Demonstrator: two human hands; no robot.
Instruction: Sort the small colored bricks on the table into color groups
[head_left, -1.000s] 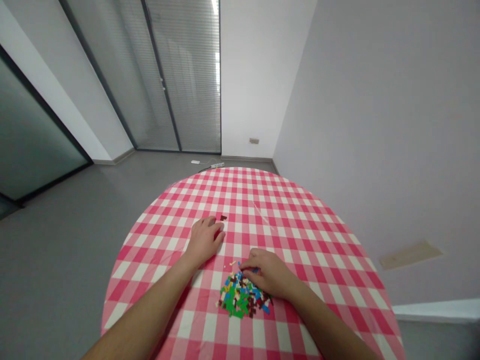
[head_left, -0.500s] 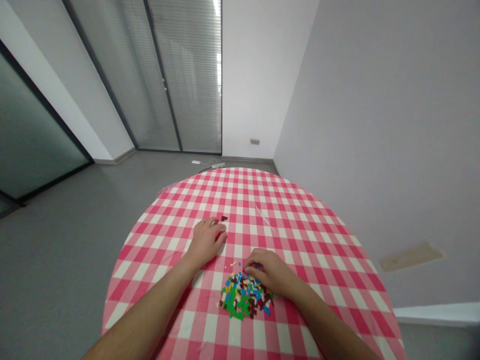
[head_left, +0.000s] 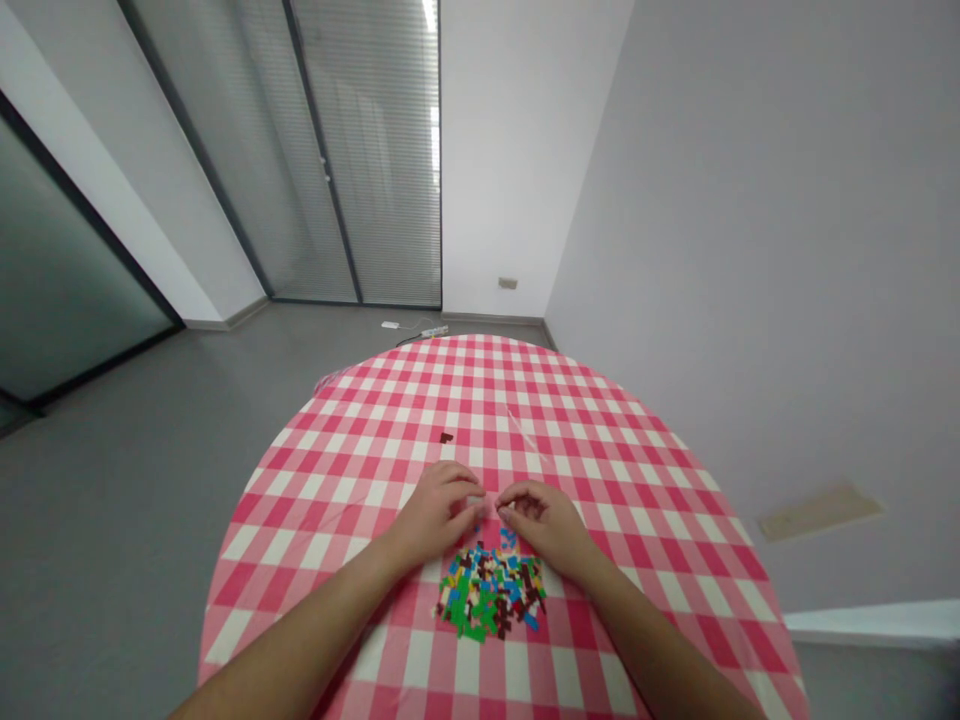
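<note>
A pile of tiny building bricks in green, blue, brown, white, yellow and red lies on the checked cloth near me. Just beyond its far edge, my right hand pinches a small building brick between thumb and fingertips; the fingers mostly cover it. Facing it from the left, my left hand has bent fingers, with thumb and forefinger apart and nothing visible between them. The fingertips of both hands are close but not touching. Farther out, beyond my left hand, a small dark brown brick piece lies by itself.
A red-and-white checked tablecloth covers the round table. On the floor past its far edge are a power strip and a small white object. A plain wall stands to the right, glass panels with blinds ahead.
My left hand has moved right and nearer, away from the brown piece and towards my right hand. My right hand has lifted off the pile, uncovering blue bricks at its far side.
</note>
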